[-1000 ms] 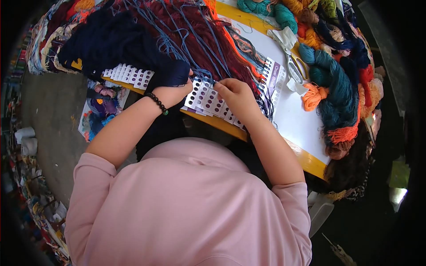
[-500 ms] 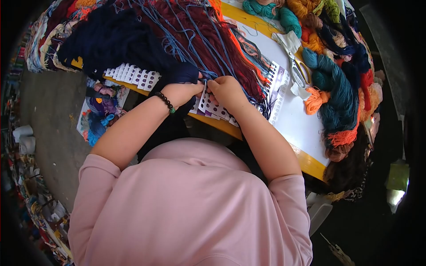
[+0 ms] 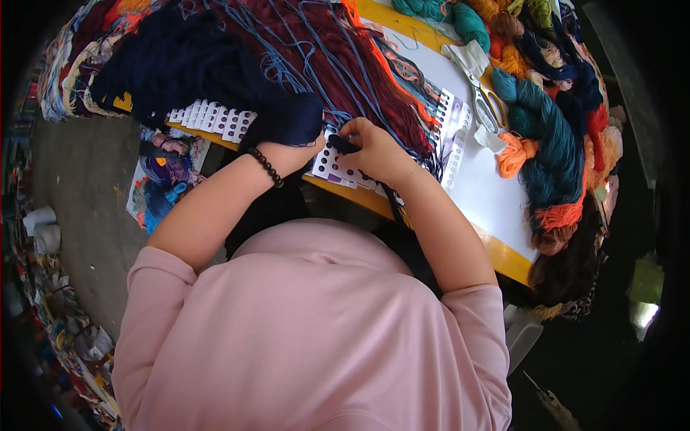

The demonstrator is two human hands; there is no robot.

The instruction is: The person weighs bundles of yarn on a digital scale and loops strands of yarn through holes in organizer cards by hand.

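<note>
My left hand (image 3: pixel 291 154), with a dark beaded bracelet at the wrist, is closed on the navy thread (image 3: pixel 291 118), which bunches over its fingers. To its right my right hand (image 3: pixel 374 152) pinches a dark navy strand bundle (image 3: pixel 343 144) between thumb and fingers. Beneath the hands lie white punched cards (image 3: pixel 332 171) with rows of holes, along the table's near edge. Blue strands and maroon thread (image 3: pixel 316 65) run up from the cards. More punched cards (image 3: pixel 208 119) show left of my left hand.
Scissors (image 3: pixel 483 100) lie on the white tabletop (image 3: pixel 478 205) to the right, beside an orange skein (image 3: pixel 514 154). Teal skeins (image 3: pixel 550 161) and other coloured yarn cover the right side. The table has a yellow edge (image 3: pixel 503 257). Coloured yarn (image 3: pixel 165 169) hangs lower left.
My right hand has shifted slightly right, away from my left, and dark navy strands now show in its fingers. My left hand keeps hold of the navy thread.
</note>
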